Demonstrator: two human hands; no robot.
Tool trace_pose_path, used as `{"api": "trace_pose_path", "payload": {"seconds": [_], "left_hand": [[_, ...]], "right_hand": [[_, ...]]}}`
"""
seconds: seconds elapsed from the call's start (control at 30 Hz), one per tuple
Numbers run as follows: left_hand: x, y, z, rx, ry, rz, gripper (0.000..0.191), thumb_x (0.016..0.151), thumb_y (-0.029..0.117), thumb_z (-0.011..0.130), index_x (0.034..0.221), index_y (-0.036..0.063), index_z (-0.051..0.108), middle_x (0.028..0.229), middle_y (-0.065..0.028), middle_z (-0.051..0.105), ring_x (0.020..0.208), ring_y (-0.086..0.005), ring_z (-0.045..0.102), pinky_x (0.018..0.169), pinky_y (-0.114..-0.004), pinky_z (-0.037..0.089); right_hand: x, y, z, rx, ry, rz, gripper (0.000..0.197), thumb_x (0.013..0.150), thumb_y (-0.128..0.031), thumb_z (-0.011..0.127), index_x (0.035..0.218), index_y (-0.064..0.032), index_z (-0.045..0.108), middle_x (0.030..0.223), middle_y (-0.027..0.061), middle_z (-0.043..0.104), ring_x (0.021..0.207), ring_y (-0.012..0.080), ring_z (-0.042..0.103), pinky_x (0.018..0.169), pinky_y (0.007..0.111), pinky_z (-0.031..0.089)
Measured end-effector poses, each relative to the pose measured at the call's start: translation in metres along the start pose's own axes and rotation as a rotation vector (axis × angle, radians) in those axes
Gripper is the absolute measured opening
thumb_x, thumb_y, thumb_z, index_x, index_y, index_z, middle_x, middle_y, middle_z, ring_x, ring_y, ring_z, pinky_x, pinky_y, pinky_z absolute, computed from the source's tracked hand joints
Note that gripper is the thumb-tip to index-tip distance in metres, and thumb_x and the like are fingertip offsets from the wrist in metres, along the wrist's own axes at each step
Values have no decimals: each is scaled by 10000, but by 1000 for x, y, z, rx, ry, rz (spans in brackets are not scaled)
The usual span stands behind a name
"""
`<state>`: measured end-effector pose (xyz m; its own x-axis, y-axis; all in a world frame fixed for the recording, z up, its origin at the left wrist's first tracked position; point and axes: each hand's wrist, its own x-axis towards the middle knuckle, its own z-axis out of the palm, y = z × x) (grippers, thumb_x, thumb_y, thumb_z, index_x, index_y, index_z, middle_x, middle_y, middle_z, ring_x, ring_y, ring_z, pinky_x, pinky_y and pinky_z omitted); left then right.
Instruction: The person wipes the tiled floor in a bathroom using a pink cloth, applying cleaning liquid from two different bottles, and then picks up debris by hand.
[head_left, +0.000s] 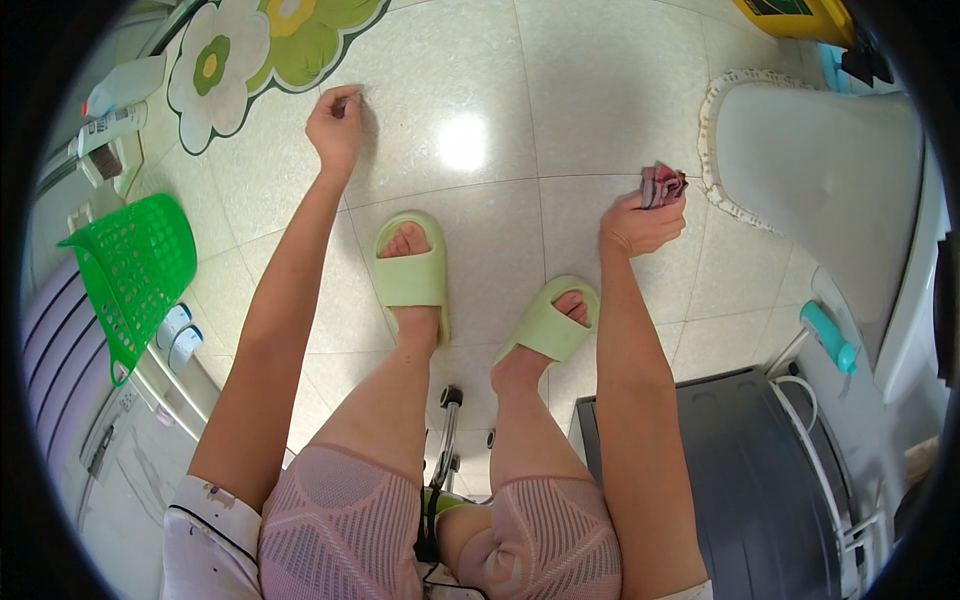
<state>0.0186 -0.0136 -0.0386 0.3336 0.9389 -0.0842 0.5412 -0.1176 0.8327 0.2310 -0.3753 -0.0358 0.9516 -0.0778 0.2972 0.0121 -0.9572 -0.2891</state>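
Note:
My left hand (335, 129) is low over the pale tiled floor (480, 247), beside the edge of a flower-shaped mat (217, 67). Its fingers curl in towards the thumb; whether something small is pinched at the tips I cannot tell. In my right hand (643, 225) is a bunched, reddish-and-grey patterned cloth (663, 186), gripped between thumb and fingers. That hand is left of a light grey toilet-like fixture (806, 150) with a ruffled trim around its base. Between my arms are my feet in light green slide sandals (411, 277).
A green perforated plastic basket (139, 277) stands at left, with bottles (127, 82) above it along the wall. To the right are a dark grey lidded appliance or bin (750, 480), a turquoise bottle (827, 337) and a yellow container (802, 19). A wheeled chrome chair leg (450, 420) lies between my legs.

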Motion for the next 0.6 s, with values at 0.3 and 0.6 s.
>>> {"api": "trace_pose_path", "payload": {"seconds": [0.3, 0.6], "left_hand": [[-60, 30, 9, 301, -138, 331, 221, 848, -67, 644, 1017, 24, 754, 998, -116, 703, 883, -281, 666, 810, -331, 538], [-76, 37, 25, 255, -148, 352, 157, 831, -67, 675, 960, 7, 727, 931, -121, 657, 851, -274, 650, 740, -338, 524]], "right_hand": [[2, 2, 0, -28, 17, -14, 491, 890, -241, 613, 1336, -70, 495, 1056, 164, 523, 967, 399, 542, 769, 519, 475], [1, 6, 3, -36, -2, -3, 488, 894, -249, 608, 1334, -71, 495, 1061, 167, 522, 972, 402, 541, 774, 526, 474]]}}
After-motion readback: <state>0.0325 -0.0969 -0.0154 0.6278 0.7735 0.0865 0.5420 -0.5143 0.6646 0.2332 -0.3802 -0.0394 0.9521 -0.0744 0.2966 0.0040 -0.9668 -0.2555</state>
